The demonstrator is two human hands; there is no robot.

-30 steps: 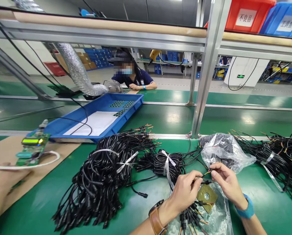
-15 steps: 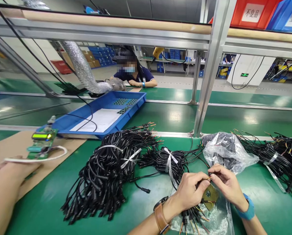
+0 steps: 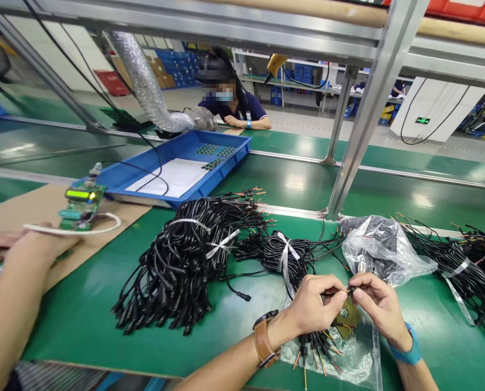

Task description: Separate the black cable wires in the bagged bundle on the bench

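Observation:
My left hand (image 3: 313, 310), with a brown watch strap on the wrist, and my right hand (image 3: 377, 308), with a blue wristband, meet over a clear plastic bag (image 3: 350, 361). Both pinch the same thin black cable lead (image 3: 343, 291) with an orange wire end between their fingertips. Under them lies a small brass-coloured square plate (image 3: 349, 316) and a bunch of short black leads (image 3: 318, 347). A tied black coil (image 3: 285, 258) sits just beyond my left hand.
A large pile of black cables (image 3: 181, 263) lies to the left, more cables (image 3: 462, 260) to the right, and a crumpled bag (image 3: 383, 247) behind. A co-worker's arm (image 3: 10, 293) reaches in at the left near a circuit board (image 3: 80, 203). A blue tray (image 3: 177, 174) and a metal post (image 3: 362, 117) stand behind.
The view has tilted down and shifted. My hands have come closer together on the lead. The co-worker's arm has reached further in at the left.

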